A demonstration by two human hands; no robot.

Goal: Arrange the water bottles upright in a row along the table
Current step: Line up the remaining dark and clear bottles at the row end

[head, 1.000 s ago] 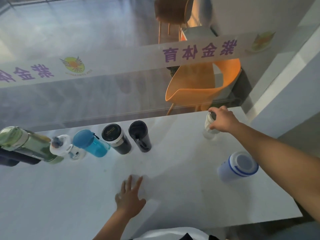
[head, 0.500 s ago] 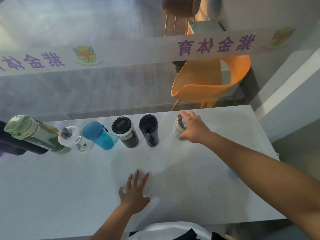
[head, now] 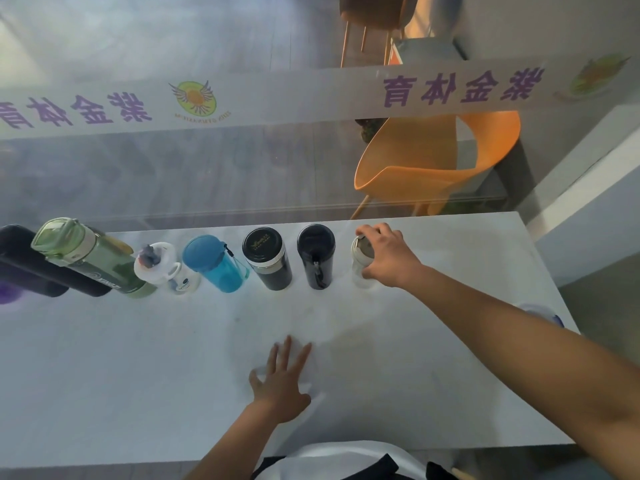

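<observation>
Several bottles stand upright in a row along the far edge of the white table (head: 138,375): two black ones (head: 20,258) at far left, a green one (head: 86,258), a small white one (head: 162,268), a blue one (head: 214,263), a black flask with a silver band (head: 266,258) and a black tumbler (head: 316,254). My right hand (head: 389,256) grips the top of a clear bottle with a white lid (head: 360,258), standing at the row's right end. My left hand (head: 280,379) rests flat on the table, fingers spread. A white bottle with a blue ring (head: 543,313) peeks out behind my right forearm.
A glass partition with a frosted band of purple characters (head: 460,84) runs right behind the row. Beyond it stands an orange chair (head: 433,168). A grey wall (head: 595,216) borders the table's right end.
My right hand carried the clear bottle leftward from the table's right end to the spot beside the black tumbler. My left hand stayed flat on the table.
</observation>
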